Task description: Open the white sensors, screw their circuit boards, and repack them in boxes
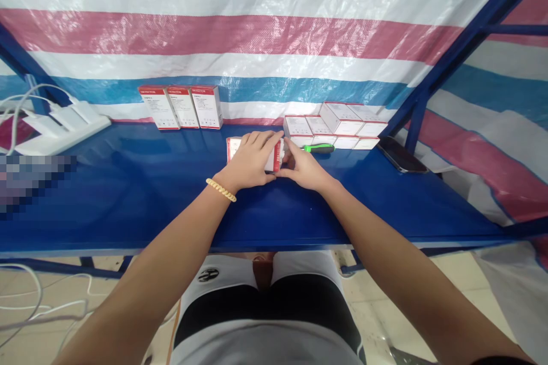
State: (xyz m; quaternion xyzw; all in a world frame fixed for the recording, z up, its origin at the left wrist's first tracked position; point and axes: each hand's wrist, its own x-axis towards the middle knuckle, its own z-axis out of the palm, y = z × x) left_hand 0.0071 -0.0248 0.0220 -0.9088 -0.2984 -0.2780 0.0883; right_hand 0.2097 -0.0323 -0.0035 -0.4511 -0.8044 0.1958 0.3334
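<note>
A small white box with red ends [233, 149] lies on the blue table [128, 194] in front of me. My left hand [250, 161], with a yellow bead bracelet at the wrist, lies over its top with the fingers curled round it. My right hand [305, 168] is against the box's right end, its fingertips pressed to it and partly hidden. A green-handled screwdriver [320, 148] lies just behind my right hand.
Three white and red boxes [182, 106] stand upright at the back. Several more boxes [338, 124] are stacked at the back right. A dark phone [401, 155] lies at the right, a white power strip with plugs [64, 122] at the left. A striped tarp hangs behind.
</note>
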